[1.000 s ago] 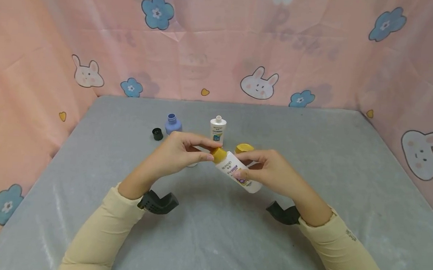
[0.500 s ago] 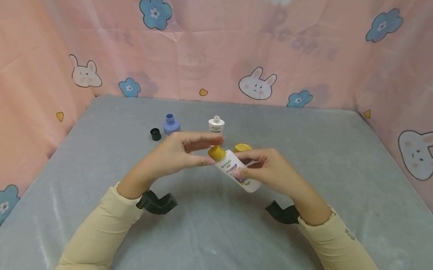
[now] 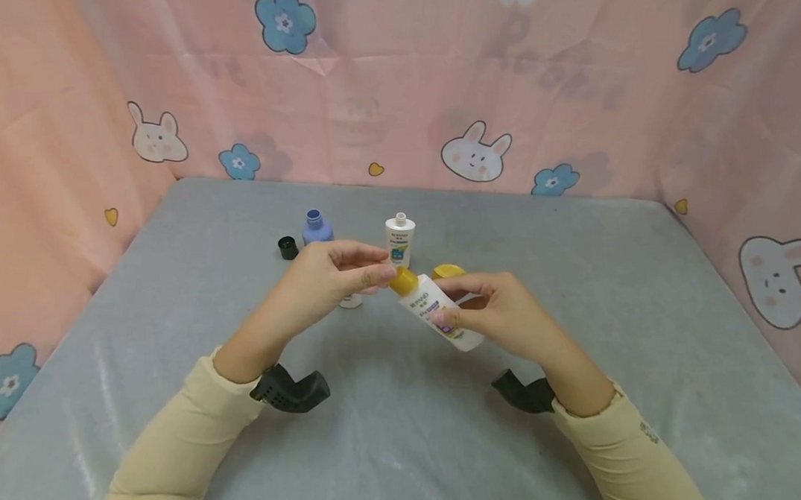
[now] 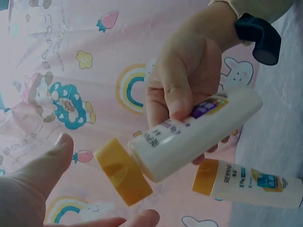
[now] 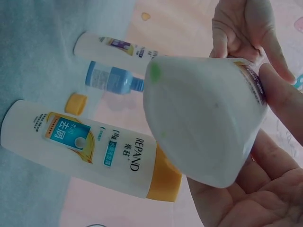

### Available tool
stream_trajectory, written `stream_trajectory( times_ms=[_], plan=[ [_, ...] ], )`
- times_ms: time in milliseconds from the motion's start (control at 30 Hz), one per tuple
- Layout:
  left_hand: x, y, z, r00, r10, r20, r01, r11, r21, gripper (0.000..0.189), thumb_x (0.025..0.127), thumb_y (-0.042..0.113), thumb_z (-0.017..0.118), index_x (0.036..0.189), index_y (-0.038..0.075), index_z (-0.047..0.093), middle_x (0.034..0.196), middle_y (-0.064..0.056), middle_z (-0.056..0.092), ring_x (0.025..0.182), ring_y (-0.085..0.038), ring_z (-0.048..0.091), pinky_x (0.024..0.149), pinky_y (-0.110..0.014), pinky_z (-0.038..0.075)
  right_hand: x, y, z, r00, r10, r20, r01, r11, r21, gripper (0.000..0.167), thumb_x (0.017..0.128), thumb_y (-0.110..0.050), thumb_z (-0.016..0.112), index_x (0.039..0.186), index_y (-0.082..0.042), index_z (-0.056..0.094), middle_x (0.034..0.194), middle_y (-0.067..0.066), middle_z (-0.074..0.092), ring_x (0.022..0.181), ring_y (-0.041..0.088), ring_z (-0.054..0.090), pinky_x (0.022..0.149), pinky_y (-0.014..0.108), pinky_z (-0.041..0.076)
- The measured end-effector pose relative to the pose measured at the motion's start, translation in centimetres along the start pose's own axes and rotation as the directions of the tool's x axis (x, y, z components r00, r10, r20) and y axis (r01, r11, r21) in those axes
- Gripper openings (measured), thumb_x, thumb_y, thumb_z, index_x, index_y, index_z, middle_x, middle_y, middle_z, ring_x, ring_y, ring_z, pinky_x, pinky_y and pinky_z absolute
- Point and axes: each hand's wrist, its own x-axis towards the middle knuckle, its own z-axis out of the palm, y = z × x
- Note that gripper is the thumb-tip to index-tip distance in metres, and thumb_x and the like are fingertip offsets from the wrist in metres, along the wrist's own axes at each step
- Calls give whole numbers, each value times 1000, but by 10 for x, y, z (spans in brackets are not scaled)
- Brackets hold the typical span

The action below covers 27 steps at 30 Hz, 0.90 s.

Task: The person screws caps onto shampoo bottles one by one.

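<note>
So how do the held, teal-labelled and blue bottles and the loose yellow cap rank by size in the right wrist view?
Held bottle, teal-labelled bottle: unsure, held one nearer
Blue bottle
Loose yellow cap

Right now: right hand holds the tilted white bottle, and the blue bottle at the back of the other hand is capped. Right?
Not quite: the blue bottle is uncapped. The head view shows its open mouth, with a black cap beside it. The right hand does hold the tilted white bottle.
</note>
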Motion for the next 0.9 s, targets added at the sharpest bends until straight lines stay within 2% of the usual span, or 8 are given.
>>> stream_trajectory(
  times_ms=[167, 300, 533, 700, 800, 900],
  plan=[
    [2, 0, 5, 1000, -6, -5, 6, 1000, -8, 45, 88, 39, 76, 123, 12, 69, 112, -4, 75, 97, -15, 74, 89, -36, 60, 0, 0, 0, 1000, -17, 3, 17, 1000, 1, 38, 87, -19, 78, 121, -4, 71, 112, 18, 71, 88, 22, 72, 76, 38, 60],
    [3, 0, 8, 1000, -2, -9, 2, 1000, -4, 40, 87, 40, 76, 118, 15, 71, 108, -2, 76, 94, -14, 74, 86, -35, 59, 0, 1, 1, 1000, -31, 1, 31, 999, -14, 37, 87, -19, 78, 120, -4, 71, 111, 17, 71, 89, 22, 71, 76, 37, 60],
    [4, -1, 10, 999, 44, 21, -43, 999, -25, 31, 89, 37, 75, 111, 15, 75, 109, -2, 75, 96, -16, 73, 91, -36, 58, 2, 0, 2, 998, -61, -13, 61, 998, -35, 35, 87, -16, 78, 118, -3, 72, 109, 17, 71, 87, 22, 70, 75, 37, 61],
    [3, -2, 11, 999, 38, 38, -36, 997, -63, 31, 91, 29, 74, 116, 12, 72, 113, -4, 75, 103, -20, 72, 94, -37, 57, 2, -1, 2, 999, -51, -12, 50, 998, -41, 35, 87, -17, 78, 119, -3, 72, 110, 16, 72, 89, 22, 70, 76, 37, 61],
    [4, -3, 10, 998, 36, 48, -32, 996, -83, 36, 90, 27, 74, 123, 13, 68, 117, -4, 74, 107, -18, 71, 93, -36, 55, 1, -1, 1, 999, -36, -13, 36, 999, -36, 36, 87, -17, 78, 120, -3, 71, 110, 17, 71, 88, 22, 71, 75, 38, 61],
    [4, -4, 10, 997, 62, 54, -57, 994, -97, 38, 90, 25, 74, 125, 13, 66, 120, -4, 72, 110, -15, 69, 93, -36, 54, 0, -1, 1, 1000, -21, -16, 20, 999, -32, 36, 87, -18, 78, 120, -4, 71, 110, 17, 72, 88, 23, 72, 75, 38, 61]
  ],
)
